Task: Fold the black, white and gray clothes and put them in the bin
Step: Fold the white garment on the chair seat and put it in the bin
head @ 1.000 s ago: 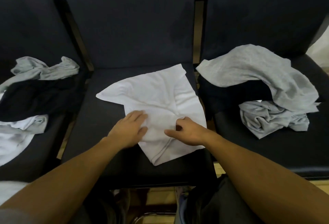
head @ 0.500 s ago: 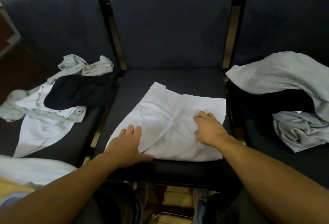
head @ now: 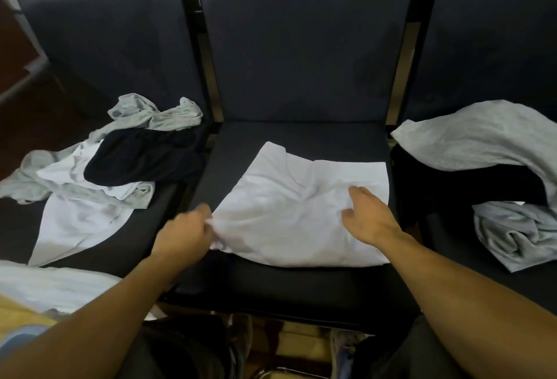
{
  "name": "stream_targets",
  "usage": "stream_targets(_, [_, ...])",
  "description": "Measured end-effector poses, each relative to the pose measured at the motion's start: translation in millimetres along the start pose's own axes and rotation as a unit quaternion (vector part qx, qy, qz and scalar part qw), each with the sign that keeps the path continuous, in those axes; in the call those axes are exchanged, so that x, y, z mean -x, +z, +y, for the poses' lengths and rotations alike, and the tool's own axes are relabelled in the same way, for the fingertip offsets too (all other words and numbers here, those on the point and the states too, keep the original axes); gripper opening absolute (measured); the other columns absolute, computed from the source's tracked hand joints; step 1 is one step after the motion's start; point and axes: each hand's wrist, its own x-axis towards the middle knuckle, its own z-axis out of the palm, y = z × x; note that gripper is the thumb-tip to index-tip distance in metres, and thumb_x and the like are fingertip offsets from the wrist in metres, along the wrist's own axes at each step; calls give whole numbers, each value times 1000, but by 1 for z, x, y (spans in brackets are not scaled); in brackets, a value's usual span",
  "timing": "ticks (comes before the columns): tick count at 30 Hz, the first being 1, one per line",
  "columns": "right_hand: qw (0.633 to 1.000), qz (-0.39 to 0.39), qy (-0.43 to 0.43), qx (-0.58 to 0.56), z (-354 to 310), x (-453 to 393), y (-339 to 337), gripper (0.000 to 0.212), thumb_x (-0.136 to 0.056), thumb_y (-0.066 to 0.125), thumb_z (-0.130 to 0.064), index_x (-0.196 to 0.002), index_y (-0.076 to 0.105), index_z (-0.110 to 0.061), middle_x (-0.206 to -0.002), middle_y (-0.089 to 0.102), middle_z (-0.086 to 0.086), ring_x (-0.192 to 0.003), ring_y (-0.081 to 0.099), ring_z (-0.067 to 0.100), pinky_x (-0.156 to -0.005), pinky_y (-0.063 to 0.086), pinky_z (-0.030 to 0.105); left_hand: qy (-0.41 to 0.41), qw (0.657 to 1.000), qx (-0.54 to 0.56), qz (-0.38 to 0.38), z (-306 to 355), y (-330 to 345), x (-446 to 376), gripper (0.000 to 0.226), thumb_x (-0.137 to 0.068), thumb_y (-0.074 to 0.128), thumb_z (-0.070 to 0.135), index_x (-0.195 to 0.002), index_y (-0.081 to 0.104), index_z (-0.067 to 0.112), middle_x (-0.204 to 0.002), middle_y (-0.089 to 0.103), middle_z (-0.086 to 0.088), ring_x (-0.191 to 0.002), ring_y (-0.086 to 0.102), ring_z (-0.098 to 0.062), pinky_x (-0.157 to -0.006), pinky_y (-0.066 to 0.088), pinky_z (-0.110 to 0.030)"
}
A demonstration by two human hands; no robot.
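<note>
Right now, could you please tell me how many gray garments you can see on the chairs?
3: a crumpled one at the back of the left seat, a large one draped over dark clothes on the right seat, and a bunched one in front of it. Others may be hidden underneath.

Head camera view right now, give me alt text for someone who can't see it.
A person's left hand pinches the near left edge of a partly folded white shirt on the middle seat of three dark chairs, while the right hand rests open on it. Unfolded gray, black and white clothes lie on both side seats.
</note>
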Motion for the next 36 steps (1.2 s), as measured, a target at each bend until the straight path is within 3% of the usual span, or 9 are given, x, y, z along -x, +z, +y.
stream_targets(3, [985, 84, 42, -146, 2, -5, -6, 16, -101, 51, -20, -117, 49, -14, -104, 56, 1, -93, 58, 21, -71, 46, 28, 118, 972, 165, 116, 18, -26, -22, 13, -99, 50, 13, -99, 52, 26, -90, 61, 3, -85, 63, -22, -71, 51, -40])
stream_targets(5, [956, 100, 119, -249, 10, -9, -8, 19, -102, 48, -19, -121, 47, -14, -106, 58, 6, -93, 59, 23, -74, 49, 33, 140, 946, 256, 138, 41, -35, -46, 17, -100, 56, 19, -113, 54, 30, -100, 61, 7, -93, 60, -12, -77, 48, -31])
stream_targets(9, [947, 63, 206, -239, 41, -15, -1, 33, -98, 52, -14, -130, 51, -8, -126, 58, 16, -111, 58, 33, -92, 49, 38, -24, 961, 268, -66, 50, -2, -102, 66, -85, 79, 35, -139, 41, 23, -118, 57, -2, -103, 59, -21, -86, 49, -35])
stream_targets(13, [962, 57, 182, -197, 47, -25, -1, 27, -100, 53, -26, -122, 54, -11, -119, 61, 13, -100, 57, 28, -84, 46, 34, -39, 982, 135, -124, 36, 21, -110, 30, -83, 79, 30, -102, 61, 15, -105, 66, -7, -85, 62, -18, -66, 46, -30])
stream_targets(18, [986, -11, 154, -65, 45, -32, 3, 47, -102, 45, -43, -143, 52, -22, -134, 61, 11, -118, 59, 34, -96, 49, 40, -66, 887, 265, -372, 2, 7, -58, 24, -91, 76, 18, -112, 71, 10, -107, 76, -9, -92, 76, -22, -76, 64, -40])
stream_targets(21, [986, 19, 130, -99, 48, -40, 0, 43, -103, 46, -42, -135, 57, -15, -132, 62, 14, -119, 59, 36, -99, 50, 42, -55, 868, 411, -274, -6, 6, -35, 21, -95, 71, 18, -114, 71, 11, -111, 76, -9, -101, 74, -25, -86, 62, -39])
stream_targets(25, [954, 141, 94, -248, 46, -54, -9, 42, -105, 48, -40, -128, 59, -7, -121, 65, 15, -111, 62, 34, -88, 49, 36, -77, 775, 612, -136, -1, 2, -44, 33, -101, 61, 22, -134, 62, 20, -123, 73, -6, -115, 68, -28, -96, 54, -45])
stream_targets(29, [978, 71, 103, -167, 50, -60, -3, 35, -107, 42, -37, -115, 59, -7, -113, 63, 16, -105, 61, 35, -83, 46, 37, -127, 813, 557, -110, 4, 12, -60, 27, -95, 64, 4, -118, 67, 18, -108, 77, -6, -100, 73, -24, -80, 58, -39])
stream_targets(36, [982, 102, 104, -120, 38, -67, -9, 38, -107, 41, -37, -114, 58, -4, -114, 62, 20, -110, 59, 41, -85, 46, 40, -162, 835, 525, -15, 7, 23, -81, 15, -105, 52, 30, -113, 62, 22, -112, 69, -5, -102, 67, -22, -83, 58, -43])
